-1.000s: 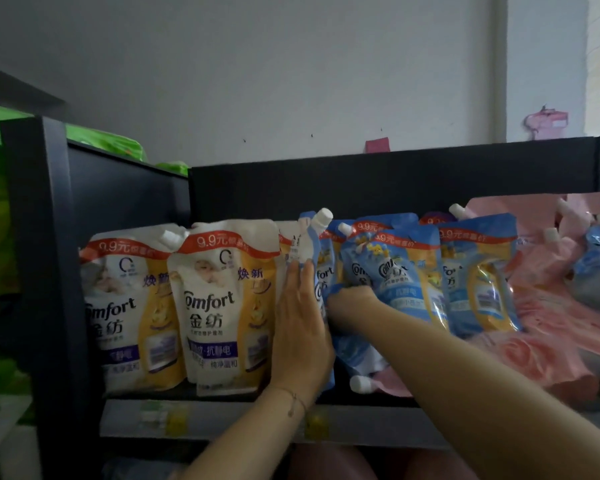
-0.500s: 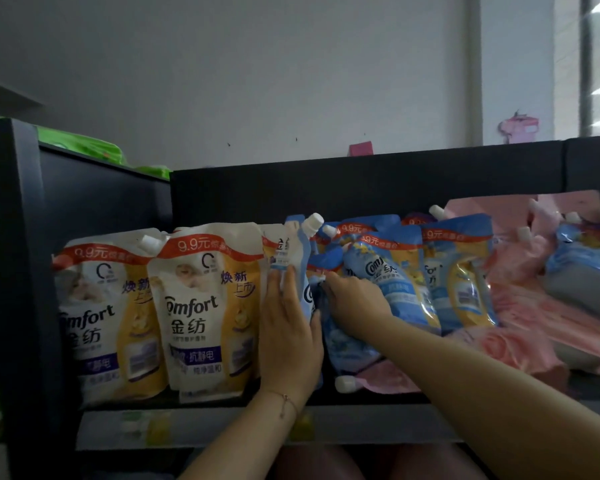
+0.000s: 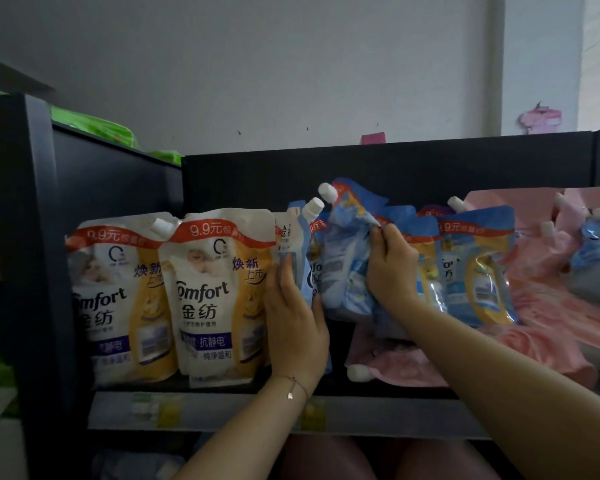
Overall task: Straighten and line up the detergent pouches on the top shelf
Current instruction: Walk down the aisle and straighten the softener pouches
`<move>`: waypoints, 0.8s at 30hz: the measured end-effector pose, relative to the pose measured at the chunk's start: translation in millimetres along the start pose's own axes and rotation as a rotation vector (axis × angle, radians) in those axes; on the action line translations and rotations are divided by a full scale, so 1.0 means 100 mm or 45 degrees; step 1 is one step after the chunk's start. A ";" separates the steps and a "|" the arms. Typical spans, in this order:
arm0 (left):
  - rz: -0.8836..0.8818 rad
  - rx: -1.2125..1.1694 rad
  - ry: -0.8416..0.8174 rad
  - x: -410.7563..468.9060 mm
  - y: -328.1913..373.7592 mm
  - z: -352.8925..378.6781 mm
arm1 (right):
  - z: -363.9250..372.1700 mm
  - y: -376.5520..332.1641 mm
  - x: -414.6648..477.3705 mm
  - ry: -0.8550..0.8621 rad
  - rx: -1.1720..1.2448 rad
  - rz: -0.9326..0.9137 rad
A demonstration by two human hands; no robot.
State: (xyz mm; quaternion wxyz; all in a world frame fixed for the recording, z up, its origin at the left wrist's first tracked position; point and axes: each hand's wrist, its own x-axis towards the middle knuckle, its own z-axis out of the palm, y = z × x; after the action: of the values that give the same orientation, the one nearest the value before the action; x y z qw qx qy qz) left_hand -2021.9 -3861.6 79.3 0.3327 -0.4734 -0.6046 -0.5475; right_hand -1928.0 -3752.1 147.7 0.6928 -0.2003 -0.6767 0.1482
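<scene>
A thin bracelet (image 3: 293, 389) circles the left wrist, just above the grey front lip of the top shelf (image 3: 229, 410), where blurred price tags (image 3: 156, 407) sit (their print is unreadable). The left hand (image 3: 293, 320) stands upright, fingers straight and pressed together. Its palm lies flat against a narrow pouch (image 3: 297, 233) that is turned edge-on.

Left of that hand, two white-and-yellow pouches (image 3: 219, 296) stand upright and touching at the shelf's left end. The right hand (image 3: 392, 268) reaches in from the right with curled fingers, pinching the upper part of a blue pouch (image 3: 347, 265). This pouch tilts with its white cap up and to the left. It seems to be lifted clear of the shelf floor, though its bottom edge is in shadow.

Under it a pink pouch (image 3: 399, 368) lies flat, its cap toward the front. To the right, more blue pouches (image 3: 475, 271) lean against one another, and beyond them pink pouches (image 3: 551, 306) slump in a heap.

Behind everything runs the dark back panel (image 3: 395, 168). Green packs (image 3: 94, 128) sit on top at the left, and a pale wall (image 3: 257, 64) rises farthest off.
</scene>
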 end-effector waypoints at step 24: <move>0.603 0.143 -0.336 -0.18 0.50 0.04 | -0.62 0.52 0.49 -0.744 -0.655 0.721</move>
State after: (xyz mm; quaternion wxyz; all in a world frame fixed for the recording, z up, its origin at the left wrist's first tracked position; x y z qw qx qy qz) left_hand -1968.7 -3863.3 79.5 0.3955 -0.6495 -0.5446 -0.3538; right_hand -1860.7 -3688.2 165.9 0.3340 -0.4915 -0.7766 0.2091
